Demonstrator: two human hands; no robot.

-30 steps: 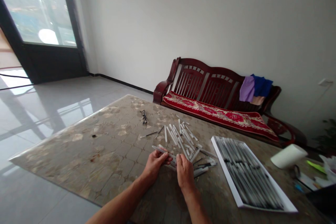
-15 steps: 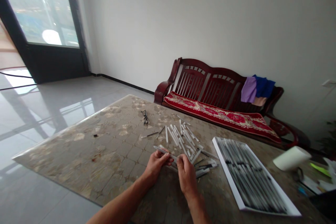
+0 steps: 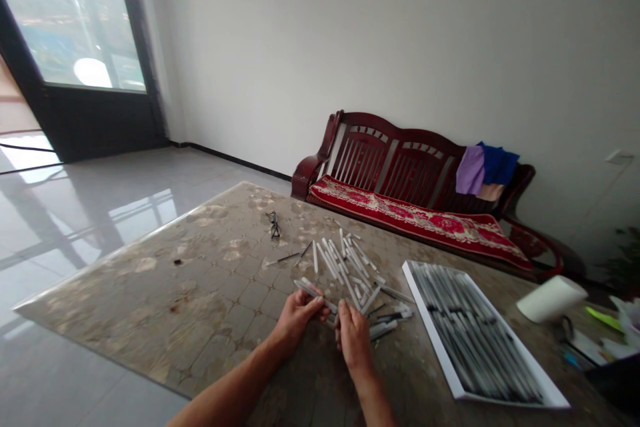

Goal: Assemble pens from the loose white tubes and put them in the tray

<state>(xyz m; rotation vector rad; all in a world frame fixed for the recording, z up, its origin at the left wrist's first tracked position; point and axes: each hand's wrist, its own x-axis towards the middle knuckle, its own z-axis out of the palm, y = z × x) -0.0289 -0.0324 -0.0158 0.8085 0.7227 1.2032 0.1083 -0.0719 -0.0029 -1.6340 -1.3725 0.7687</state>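
Observation:
A slim pale pen (image 3: 307, 289) slants between my two hands above the table. My left hand (image 3: 299, 315) pinches it between thumb and fingers, with one end sticking out to the upper left. Closed around the pen's lower right end is my right hand (image 3: 354, 333), whose fingers hide that tip. Just beyond the hands lies a loose pile of white pen parts (image 3: 345, 257), some long and some short. Beside my right hand are several darker pens (image 3: 384, 329). To the right, a white box (image 3: 434, 340) holds rows of grey pens with dark middles.
Black-framed glasses (image 3: 275, 225) lie on the patterned table (image 3: 220, 307) behind the pile. A white roll (image 3: 551, 298) and assorted clutter sit past the box. Behind the table stands a dark red wooden bench (image 3: 395, 153) with a red patterned cushion.
My right hand has turned and dropped slightly, its fingers now curled lower around the pen's end. My left hand keeps its pinch. The whole view has shifted a little.

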